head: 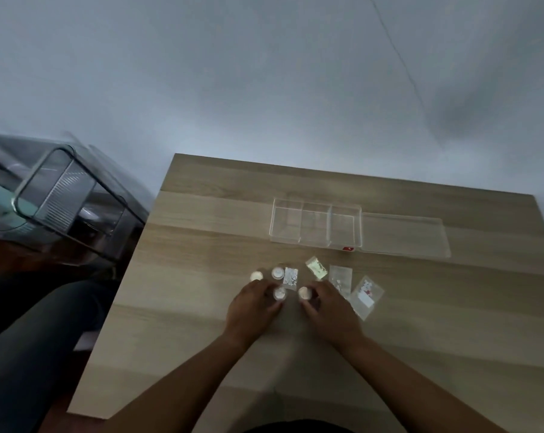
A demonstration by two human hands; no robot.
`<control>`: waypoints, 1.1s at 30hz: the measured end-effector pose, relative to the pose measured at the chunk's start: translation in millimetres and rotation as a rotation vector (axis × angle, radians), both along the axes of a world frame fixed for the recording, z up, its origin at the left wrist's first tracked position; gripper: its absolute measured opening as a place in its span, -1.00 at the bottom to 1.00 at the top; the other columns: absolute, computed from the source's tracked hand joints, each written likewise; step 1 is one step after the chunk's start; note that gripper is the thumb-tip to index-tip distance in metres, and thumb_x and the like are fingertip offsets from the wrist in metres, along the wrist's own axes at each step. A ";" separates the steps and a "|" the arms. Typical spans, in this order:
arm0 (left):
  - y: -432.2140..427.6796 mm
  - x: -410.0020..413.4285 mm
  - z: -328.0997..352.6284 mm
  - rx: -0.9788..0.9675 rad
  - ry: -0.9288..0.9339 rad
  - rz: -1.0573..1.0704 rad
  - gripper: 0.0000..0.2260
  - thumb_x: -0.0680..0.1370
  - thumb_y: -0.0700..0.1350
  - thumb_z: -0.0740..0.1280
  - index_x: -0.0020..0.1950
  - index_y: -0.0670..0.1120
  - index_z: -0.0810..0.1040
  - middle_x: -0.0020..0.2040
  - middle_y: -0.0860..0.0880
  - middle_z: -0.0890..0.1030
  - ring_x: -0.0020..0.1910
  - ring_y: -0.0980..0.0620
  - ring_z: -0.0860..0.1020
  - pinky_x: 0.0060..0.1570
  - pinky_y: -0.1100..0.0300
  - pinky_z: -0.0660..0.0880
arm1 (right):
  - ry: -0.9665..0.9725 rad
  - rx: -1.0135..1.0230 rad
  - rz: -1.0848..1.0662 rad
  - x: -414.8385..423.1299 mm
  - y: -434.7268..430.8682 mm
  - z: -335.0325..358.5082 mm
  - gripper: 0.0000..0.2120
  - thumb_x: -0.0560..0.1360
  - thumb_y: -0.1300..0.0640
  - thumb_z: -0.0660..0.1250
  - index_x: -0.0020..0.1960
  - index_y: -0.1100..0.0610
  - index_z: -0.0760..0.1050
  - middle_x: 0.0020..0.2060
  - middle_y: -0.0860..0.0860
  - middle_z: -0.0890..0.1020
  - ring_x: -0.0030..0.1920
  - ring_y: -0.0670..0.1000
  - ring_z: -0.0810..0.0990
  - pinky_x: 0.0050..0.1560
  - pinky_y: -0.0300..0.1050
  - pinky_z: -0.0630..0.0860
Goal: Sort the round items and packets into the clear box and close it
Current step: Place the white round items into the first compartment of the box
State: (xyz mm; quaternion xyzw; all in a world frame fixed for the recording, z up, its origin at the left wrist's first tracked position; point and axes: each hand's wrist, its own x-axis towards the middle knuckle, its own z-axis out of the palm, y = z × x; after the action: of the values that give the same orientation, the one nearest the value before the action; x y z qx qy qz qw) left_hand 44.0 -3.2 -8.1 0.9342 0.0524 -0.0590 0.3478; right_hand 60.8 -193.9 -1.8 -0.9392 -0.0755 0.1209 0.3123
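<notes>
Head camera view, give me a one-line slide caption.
Left hand and right hand each grip a small round item beside scattered packets, with the open clear box empty on the wooden table.

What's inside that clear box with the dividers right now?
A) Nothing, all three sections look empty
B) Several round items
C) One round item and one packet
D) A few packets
A: the clear box shows three bare sections, while the round items and packets all lie on the table in front of it.
</notes>
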 end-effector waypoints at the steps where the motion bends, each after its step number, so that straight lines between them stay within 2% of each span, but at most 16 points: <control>1: 2.3 4.5 3.8 -0.012 -0.029 0.005 -0.74 0.42 0.07 0.42 0.08 0.06 0.57 -0.03 0.06 0.65 -0.04 0.05 0.62 -0.06 0.14 0.54 | -0.008 0.021 -0.033 3.0 0.3 1.0 -0.79 0.49 0.01 0.35 0.10 0.01 0.49 -0.02 -0.04 0.58 -0.04 -0.04 0.57 -0.06 -0.13 0.50; 4: 7.9 30.7 22.8 -0.070 -0.116 0.029 -0.76 0.41 0.03 0.46 0.06 0.04 0.61 -0.07 0.08 0.68 -0.13 0.15 0.61 -0.10 0.23 0.53 | -0.058 0.088 -0.124 14.2 2.4 6.5 -0.79 0.48 0.03 0.38 0.09 0.00 0.50 -0.08 -0.09 0.58 -0.15 -0.13 0.51 -0.11 -0.18 0.50; 8: 13.8 91.2 53.2 -0.052 -0.192 -0.013 -0.73 0.43 0.00 0.45 0.12 0.03 0.59 -0.03 0.07 0.67 -0.12 0.17 0.59 -0.09 0.20 0.56 | -0.065 0.161 -0.204 30.2 5.2 12.9 -0.77 0.44 0.07 0.42 0.07 -0.03 0.51 -0.14 -0.18 0.53 -0.29 -0.20 0.51 -0.21 -0.30 0.43; 12: 15.2 151.0 69.4 0.174 -0.190 -0.133 -0.73 0.45 0.05 0.42 0.13 0.07 0.58 0.02 0.05 0.62 -0.04 0.07 0.59 -0.10 0.12 0.56 | -0.058 0.177 -0.224 43.0 6.0 16.2 -0.83 0.45 0.04 0.40 0.01 -0.10 0.47 -0.18 -0.23 0.48 -0.26 -0.26 0.51 -0.25 -0.39 0.36; 16: 10.6 189.5 64.7 0.466 -0.143 -0.280 -0.70 0.45 0.09 0.40 0.15 0.06 0.61 0.10 -0.05 0.56 0.11 -0.06 0.52 0.06 0.05 0.47 | -0.087 0.150 -0.245 47.8 2.7 15.5 -0.83 0.44 0.06 0.41 0.00 -0.07 0.48 -0.14 -0.17 0.52 -0.20 -0.16 0.50 -0.19 -0.26 0.42; 20: 5.8 206.8 53.0 0.607 -0.037 -0.306 -0.71 0.45 0.09 0.40 0.16 0.10 0.60 0.20 -0.09 0.48 0.21 -0.11 0.43 0.20 -0.02 0.41 | -0.081 0.161 -0.274 45.5 -3.7 15.1 -0.80 0.44 0.07 0.41 0.05 -0.02 0.52 -0.05 -0.10 0.54 -0.10 -0.10 0.55 -0.10 -0.15 0.54; 23: 4.5 210.4 45.9 0.605 0.016 -0.302 -0.73 0.45 0.06 0.40 0.15 0.13 0.61 0.19 -0.10 0.45 0.21 -0.13 0.42 0.17 -0.02 0.40 | -0.088 0.183 -0.302 48.4 -7.8 19.5 -0.81 0.43 0.09 0.44 0.02 0.00 0.53 -0.08 -0.08 0.52 -0.12 -0.08 0.54 -0.08 -0.15 0.51; 28: 3.5 206.9 38.7 0.499 0.073 -0.261 -0.76 0.45 0.02 0.39 0.12 0.11 0.62 0.17 -0.08 0.45 0.19 -0.11 0.43 0.05 -0.01 0.49 | -0.150 0.136 -0.274 68.0 -8.3 31.9 -0.82 0.41 0.15 0.46 -0.01 0.08 0.55 -0.15 -0.07 0.50 -0.11 -0.01 0.52 -0.09 -0.17 0.43; 33: 5.0 197.3 39.9 0.415 0.039 -0.209 -0.69 0.46 0.04 0.39 0.20 0.09 0.57 0.20 -0.08 0.46 0.21 -0.09 0.46 0.03 -0.01 0.52 | -0.157 0.067 -0.200 102.5 2.4 44.2 -0.79 0.45 0.14 0.41 0.08 0.13 0.57 -0.04 0.07 0.58 0.00 0.08 0.52 0.01 -0.10 0.45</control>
State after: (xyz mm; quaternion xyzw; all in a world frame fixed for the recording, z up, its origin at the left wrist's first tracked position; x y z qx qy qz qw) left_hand 241.3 1.8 31.8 0.9848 -0.0267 -0.1008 0.1392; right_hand 163.3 -191.5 42.3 -0.9376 -0.0096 0.0124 0.3473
